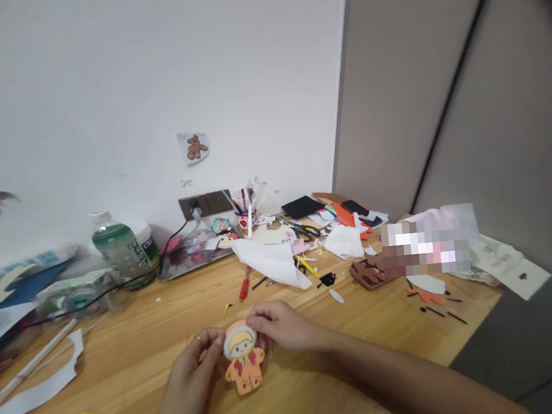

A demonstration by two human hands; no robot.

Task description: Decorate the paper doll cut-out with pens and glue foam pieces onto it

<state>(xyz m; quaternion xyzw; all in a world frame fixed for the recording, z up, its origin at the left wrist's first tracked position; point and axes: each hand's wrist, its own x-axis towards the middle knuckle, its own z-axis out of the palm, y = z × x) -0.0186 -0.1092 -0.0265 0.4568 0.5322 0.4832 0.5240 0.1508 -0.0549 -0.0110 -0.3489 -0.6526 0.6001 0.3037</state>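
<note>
Doll cutout (pixel 243 359) at front of bench (pixel 138 348), betw both hands; L grip (pixel 197 361) & R grip (pixel 277 326) each pinching the hood (pixel 238 326) at opp sides, thumb + fingers, can't tell if feet touch wood. Looks like layered paper or thin foam, so prob v light, fairly stiff but bendable, low slip risk; stuck-on layers + stubby arms (pixel 259 355) may peel or crease. Best hold: hood rim or torso edges, light pinch, off face (pixel 241 348) & red trim (pixel 239 369).
</note>
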